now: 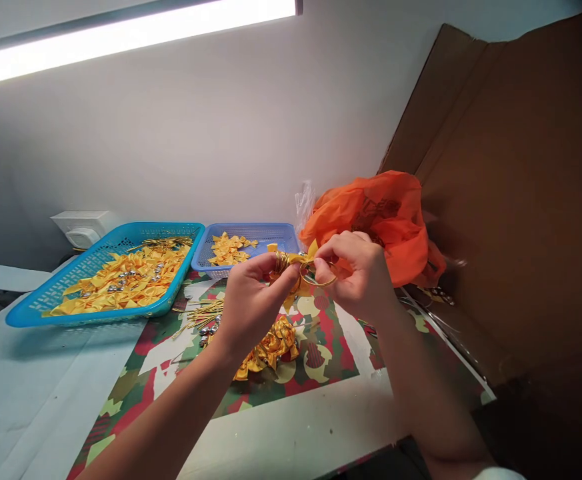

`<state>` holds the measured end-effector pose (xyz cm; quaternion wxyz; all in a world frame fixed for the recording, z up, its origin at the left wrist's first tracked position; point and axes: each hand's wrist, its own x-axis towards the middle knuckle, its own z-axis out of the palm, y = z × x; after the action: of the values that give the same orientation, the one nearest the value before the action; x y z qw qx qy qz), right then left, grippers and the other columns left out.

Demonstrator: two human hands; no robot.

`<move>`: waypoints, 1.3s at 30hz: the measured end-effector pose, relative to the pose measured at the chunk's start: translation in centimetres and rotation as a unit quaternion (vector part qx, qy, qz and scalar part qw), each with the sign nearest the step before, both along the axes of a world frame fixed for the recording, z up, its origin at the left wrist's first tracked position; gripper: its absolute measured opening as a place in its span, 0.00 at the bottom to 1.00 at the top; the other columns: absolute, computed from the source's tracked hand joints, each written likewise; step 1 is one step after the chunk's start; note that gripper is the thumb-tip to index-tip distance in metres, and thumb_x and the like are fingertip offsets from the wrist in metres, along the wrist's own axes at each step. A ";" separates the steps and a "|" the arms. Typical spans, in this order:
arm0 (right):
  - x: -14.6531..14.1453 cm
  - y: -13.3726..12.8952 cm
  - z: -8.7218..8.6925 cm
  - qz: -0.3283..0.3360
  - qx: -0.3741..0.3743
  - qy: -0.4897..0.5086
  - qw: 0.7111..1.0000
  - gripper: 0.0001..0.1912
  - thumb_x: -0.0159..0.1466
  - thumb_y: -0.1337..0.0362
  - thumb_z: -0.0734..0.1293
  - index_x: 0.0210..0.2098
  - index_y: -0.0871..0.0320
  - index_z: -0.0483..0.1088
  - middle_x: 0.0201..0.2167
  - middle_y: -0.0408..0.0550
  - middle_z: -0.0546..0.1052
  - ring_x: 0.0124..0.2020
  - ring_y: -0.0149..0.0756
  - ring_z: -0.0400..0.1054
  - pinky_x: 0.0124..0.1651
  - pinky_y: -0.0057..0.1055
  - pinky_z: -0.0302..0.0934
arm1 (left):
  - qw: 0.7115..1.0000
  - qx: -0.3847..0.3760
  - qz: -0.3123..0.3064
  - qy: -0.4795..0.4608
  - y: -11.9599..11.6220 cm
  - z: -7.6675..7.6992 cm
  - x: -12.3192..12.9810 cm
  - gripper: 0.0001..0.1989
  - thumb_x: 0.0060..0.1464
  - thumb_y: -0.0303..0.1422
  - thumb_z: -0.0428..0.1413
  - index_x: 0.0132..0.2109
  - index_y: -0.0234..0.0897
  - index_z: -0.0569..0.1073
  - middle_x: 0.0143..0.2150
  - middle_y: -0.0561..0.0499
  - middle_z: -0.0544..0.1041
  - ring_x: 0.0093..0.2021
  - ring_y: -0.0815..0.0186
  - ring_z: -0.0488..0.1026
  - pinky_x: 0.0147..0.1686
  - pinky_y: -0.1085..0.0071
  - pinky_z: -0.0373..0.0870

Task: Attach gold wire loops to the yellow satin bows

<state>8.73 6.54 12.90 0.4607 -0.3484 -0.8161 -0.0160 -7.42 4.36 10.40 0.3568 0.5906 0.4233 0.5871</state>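
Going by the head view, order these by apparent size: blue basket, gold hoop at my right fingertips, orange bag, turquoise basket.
1. Turquoise basket and orange bag: too close to rank
2. Blue basket
3. Gold hoop, clearly smallest

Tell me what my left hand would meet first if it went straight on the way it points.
Most likely the fingers of the right hand, just past the yellow ribbon between the two hands: the left hand points up and across toward them. Depth is hard to judge from one view.
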 end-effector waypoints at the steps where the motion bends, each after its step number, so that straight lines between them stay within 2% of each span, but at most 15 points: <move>1: 0.0 0.0 0.0 0.005 -0.004 0.004 1.000 0.07 0.58 0.68 0.63 0.23 0.57 0.66 0.21 0.38 0.71 0.26 0.30 0.63 0.42 0.35 0.55 | 1.000 -0.002 0.003 0.002 0.0 0.0 0.0 0.15 0.52 0.36 0.59 0.21 0.38 0.67 0.20 0.57 0.61 0.23 0.71 0.56 0.24 0.72 0.53; 6: -0.1 0.0 -0.1 0.014 -0.011 0.015 1.000 0.07 0.57 0.68 0.63 0.23 0.57 0.66 0.20 0.38 0.71 0.26 0.29 0.63 0.41 0.34 0.55 | 1.000 -0.015 0.012 -0.011 0.2 0.0 0.1 0.14 0.51 0.35 0.58 0.21 0.38 0.67 0.20 0.57 0.61 0.22 0.71 0.54 0.23 0.71 0.51; 11: 0.0 0.2 -0.1 0.010 -0.029 0.013 0.999 0.08 0.58 0.67 0.63 0.23 0.56 0.66 0.20 0.38 0.71 0.25 0.30 0.62 0.40 0.34 0.56 | 0.998 -0.052 -0.019 -0.040 0.4 0.2 0.0 0.11 0.49 0.37 0.61 0.23 0.37 0.73 0.21 0.54 0.68 0.23 0.70 0.59 0.23 0.72 0.53; 16: 0.3 0.3 0.2 0.034 -0.098 0.031 0.994 0.09 0.58 0.67 0.63 0.22 0.57 0.66 0.20 0.40 0.71 0.25 0.30 0.63 0.34 0.30 0.56 | 0.988 -0.101 -0.078 -0.084 0.8 -0.1 -0.2 0.09 0.47 0.37 0.62 0.25 0.37 0.76 0.24 0.52 0.72 0.27 0.69 0.65 0.27 0.72 0.60; 19: 0.4 0.2 0.3 0.043 -0.144 0.047 0.987 0.08 0.57 0.67 0.63 0.22 0.58 0.66 0.21 0.41 0.71 0.25 0.30 0.63 0.30 0.28 0.56 | 0.985 -0.109 -0.077 -0.110 1.1 -0.2 -0.2 0.09 0.47 0.35 0.59 0.23 0.37 0.73 0.24 0.54 0.70 0.28 0.69 0.64 0.30 0.72 0.62; 22: 0.7 0.2 0.4 0.040 -0.174 0.045 0.983 0.08 0.57 0.68 0.63 0.22 0.58 0.67 0.20 0.40 0.70 0.24 0.29 0.62 0.28 0.27 0.55 | 0.987 -0.112 -0.068 -0.097 1.2 -0.1 -0.3 0.09 0.47 0.34 0.55 0.22 0.37 0.70 0.23 0.54 0.68 0.28 0.69 0.64 0.31 0.72 0.62; 24: 1.2 0.2 0.7 0.036 -0.189 0.037 0.981 0.08 0.57 0.68 0.63 0.21 0.59 0.67 0.20 0.40 0.69 0.24 0.29 0.62 0.28 0.27 0.55 | 0.988 -0.112 -0.092 -0.046 1.1 -0.1 -0.1 0.09 0.49 0.34 0.55 0.24 0.37 0.71 0.24 0.54 0.70 0.28 0.68 0.66 0.31 0.72 0.62; 26: 2.1 0.3 1.1 0.027 -0.193 0.037 0.980 0.08 0.57 0.68 0.64 0.21 0.59 0.66 0.20 0.41 0.69 0.24 0.29 0.62 0.29 0.27 0.56 | 0.982 -0.113 -0.142 0.052 0.7 -0.4 0.4 0.09 0.51 0.35 0.55 0.26 0.37 0.72 0.24 0.53 0.71 0.27 0.68 0.66 0.28 0.72 0.61; 28: 3.0 0.4 1.4 0.011 -0.188 0.051 0.981 0.08 0.57 0.68 0.64 0.21 0.59 0.66 0.20 0.41 0.69 0.24 0.29 0.61 0.28 0.27 0.54 | 0.958 -0.114 -0.197 0.176 -0.1 -1.1 1.2 0.09 0.52 0.36 0.55 0.26 0.37 0.72 0.23 0.53 0.71 0.24 0.69 0.64 0.23 0.72 0.56; 30: 3.7 0.6 1.6 -0.004 -0.180 0.066 0.981 0.08 0.56 0.68 0.63 0.21 0.59 0.66 0.20 0.41 0.68 0.23 0.28 0.59 0.27 0.27 0.52 | 0.921 -0.108 -0.243 0.284 -0.9 -2.2 2.3 0.11 0.54 0.34 0.53 0.24 0.38 0.69 0.21 0.54 0.69 0.21 0.69 0.60 0.21 0.72 0.51; 33: 4.0 0.9 1.5 -0.011 -0.183 0.076 0.980 0.08 0.56 0.67 0.63 0.21 0.59 0.66 0.19 0.41 0.68 0.22 0.28 0.57 0.25 0.27 0.50 | 0.887 -0.075 -0.280 0.360 -1.7 -4.1 3.8 0.10 0.54 0.29 0.51 0.25 0.38 0.69 0.21 0.54 0.68 0.20 0.70 0.58 0.22 0.72 0.52; 36: 3.7 1.3 1.3 -0.011 -0.196 0.072 0.978 0.08 0.55 0.66 0.63 0.20 0.59 0.66 0.18 0.40 0.66 0.21 0.27 0.56 0.24 0.27 0.49 | 0.864 -0.049 -0.268 0.424 -1.3 -5.3 5.0 0.07 0.53 0.27 0.50 0.29 0.38 0.71 0.26 0.51 0.73 0.24 0.67 0.65 0.25 0.71 0.56; 39: 3.6 1.7 1.2 -0.009 -0.203 0.063 0.977 0.08 0.54 0.66 0.64 0.20 0.59 0.65 0.17 0.40 0.66 0.21 0.27 0.56 0.24 0.26 0.49 | 0.848 -0.049 -0.183 0.496 0.0 -5.9 6.1 0.09 0.56 0.27 0.49 0.31 0.37 0.73 0.31 0.45 0.76 0.33 0.59 0.71 0.31 0.68 0.61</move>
<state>12.31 8.26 14.05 0.4311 -0.4420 -0.7685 0.1677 -1.28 4.35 4.55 0.2289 0.8519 0.4558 0.1189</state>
